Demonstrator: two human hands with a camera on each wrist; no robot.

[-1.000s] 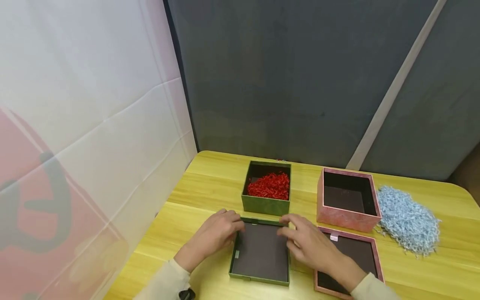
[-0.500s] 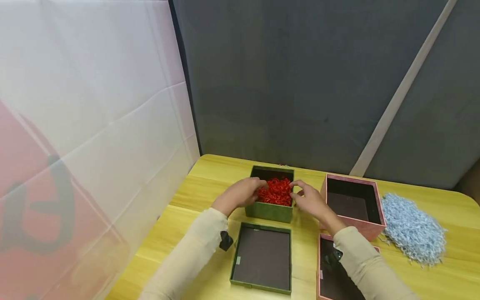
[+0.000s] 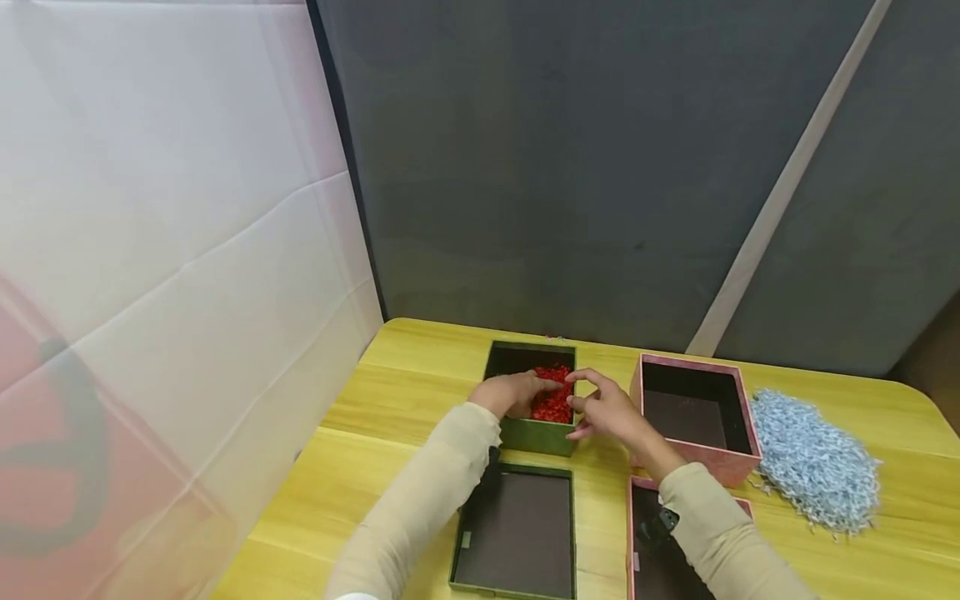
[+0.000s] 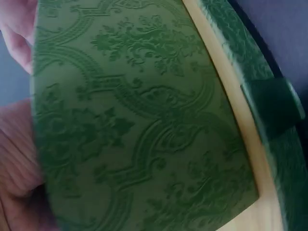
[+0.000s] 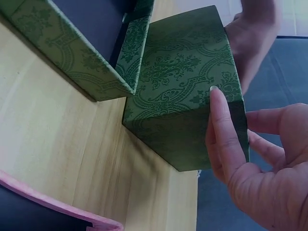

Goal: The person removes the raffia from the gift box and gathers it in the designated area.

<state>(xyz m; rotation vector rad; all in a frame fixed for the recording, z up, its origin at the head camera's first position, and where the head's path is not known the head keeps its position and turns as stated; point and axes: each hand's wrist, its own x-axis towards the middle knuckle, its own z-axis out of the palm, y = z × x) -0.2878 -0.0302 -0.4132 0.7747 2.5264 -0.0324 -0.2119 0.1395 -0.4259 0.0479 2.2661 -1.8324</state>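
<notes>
Green box sits on the yellow wood counter, toward the back, open top, red paper shred inside. Embossed damask pattern on its walls, clear in both wrist views.

Left hand is over the box's left part, fingers down into the box on the red shred; whether they pinch any shred cannot be told from the head view. Left wrist view shows only the box's front wall close up, with a bit of the hand at the left edge.

Right hand is at the box's right side, fingers loosely spread and half open, holding nothing. Right wrist view: one fingertip touches the box's near right corner edge, other fingers bent away from the wall.

Green lid lies upside down, dark lining up, on the counter just in front of the box, very close to it but touching or not is unclear.

Pink box stands open to the right of the green box, dark lining visible. Pink lid lies in front of it, partly hidden by the right sleeve. Heap of light blue paper shred on the counter just right of the pink box.

Grey panel behind the counter, white sheet at left.
</notes>
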